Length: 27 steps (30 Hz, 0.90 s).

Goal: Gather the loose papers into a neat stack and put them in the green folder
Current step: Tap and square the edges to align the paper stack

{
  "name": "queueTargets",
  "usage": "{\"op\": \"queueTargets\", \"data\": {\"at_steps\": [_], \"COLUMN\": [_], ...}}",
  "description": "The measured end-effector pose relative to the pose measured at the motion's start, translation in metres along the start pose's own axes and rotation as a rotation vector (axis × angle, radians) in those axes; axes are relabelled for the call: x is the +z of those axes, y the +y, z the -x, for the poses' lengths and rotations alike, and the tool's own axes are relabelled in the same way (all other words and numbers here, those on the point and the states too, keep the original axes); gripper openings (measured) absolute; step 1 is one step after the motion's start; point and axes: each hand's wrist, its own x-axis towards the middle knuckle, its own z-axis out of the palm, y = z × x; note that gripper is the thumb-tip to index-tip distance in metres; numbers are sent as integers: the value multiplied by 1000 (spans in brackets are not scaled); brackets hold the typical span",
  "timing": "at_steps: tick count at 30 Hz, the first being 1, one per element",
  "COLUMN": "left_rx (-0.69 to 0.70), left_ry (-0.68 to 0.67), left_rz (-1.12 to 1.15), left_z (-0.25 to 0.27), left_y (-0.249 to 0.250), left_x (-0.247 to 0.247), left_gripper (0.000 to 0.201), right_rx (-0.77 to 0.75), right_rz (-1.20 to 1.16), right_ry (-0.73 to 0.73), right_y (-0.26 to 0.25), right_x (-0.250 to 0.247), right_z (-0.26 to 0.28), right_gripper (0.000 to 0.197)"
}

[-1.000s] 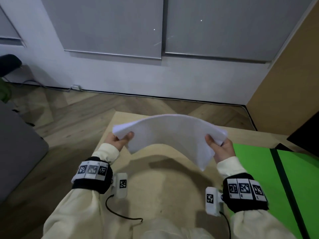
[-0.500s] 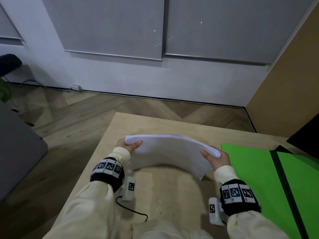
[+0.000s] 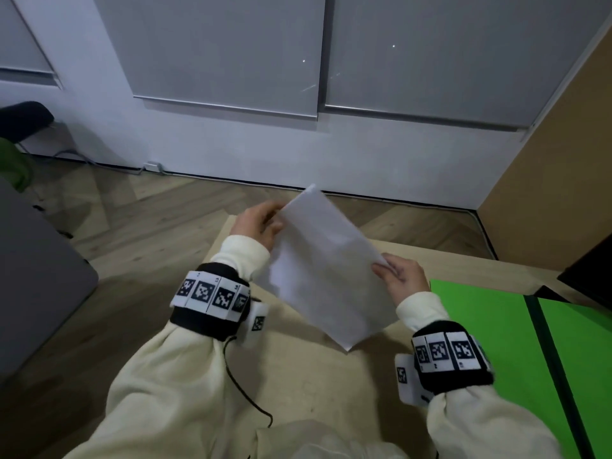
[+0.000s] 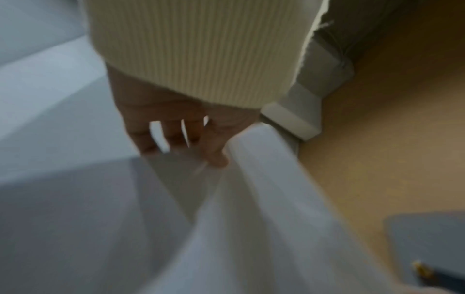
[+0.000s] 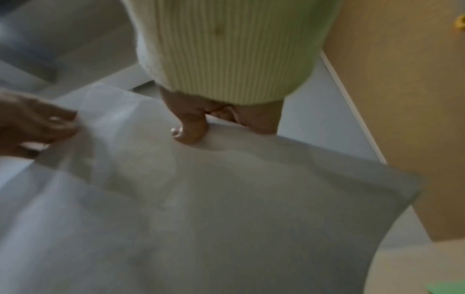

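Note:
A stack of white papers (image 3: pixel 323 270) is held above the wooden table (image 3: pixel 298 385), turned diagonally with one corner pointing down. My left hand (image 3: pixel 261 223) grips its upper left edge, fingers behind the sheets (image 4: pixel 264 218) and thumb in front. My right hand (image 3: pixel 395 276) pinches the right edge; in the right wrist view the thumb presses on the paper (image 5: pixel 226 199). The green folder (image 3: pixel 490 342) lies open flat on the table to the right, a dark spine (image 3: pixel 546 352) down its middle.
Beyond the table's far edge lies wooden floor (image 3: pixel 149 220) and a white wall (image 3: pixel 265 154). A grey furniture piece (image 3: pixel 33 276) stands at the left. A brown panel (image 3: pixel 556 154) rises at the right, with a dark object (image 3: pixel 592 276) at the table's far right corner.
The stack went from a flat arch held by both ends to a tilted, diagonal hold. My left hand rose and moved away from me; the right hand stayed near the folder's edge.

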Motion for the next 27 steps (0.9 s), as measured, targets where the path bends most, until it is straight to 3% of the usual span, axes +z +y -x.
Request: {"op": "queueTargets", "data": {"at_steps": [3, 7, 9, 12, 14, 16, 20, 22, 24, 27], "left_rx": [-93, -223, -272, -306, -340, -379, -391, -410, -404, -382], "left_ry": [41, 257, 252, 83, 40, -36, -174, -165, -136, -72], "left_rz": [-34, 527, 754, 618, 489, 509, 515, 550, 571, 580], "left_z": [-1, 8, 8, 19, 31, 41, 52, 51, 48, 42], "left_y": [-32, -46, -42, -25, -24, -31, -36, -37, -34, -25], "left_x": [-16, -21, -18, -4, 9, 22, 34, 34, 32, 32], "left_gripper": [37, 25, 25, 12, 22, 26, 63, 52, 29, 22], "right_rx": [92, 148, 143, 120, 120, 151, 178, 161, 159, 157], "right_rz": [-205, -416, -530, -563, -510, -431, -416, -418, -423, -443], "right_ry": [28, 32, 58, 65, 10, -22, -4, 2, 20, 59], "right_y": [11, 9, 2, -6, -6, -3, 2, -4, -12, -27], "right_x": [-8, -8, -4, 3, 10, 15, 19, 19, 19, 16], "right_z": [0, -2, -2, -1, 0, 3, 5, 5, 5, 5], "right_gripper": [21, 22, 13, 12, 17, 24, 22, 21, 16, 14]}}
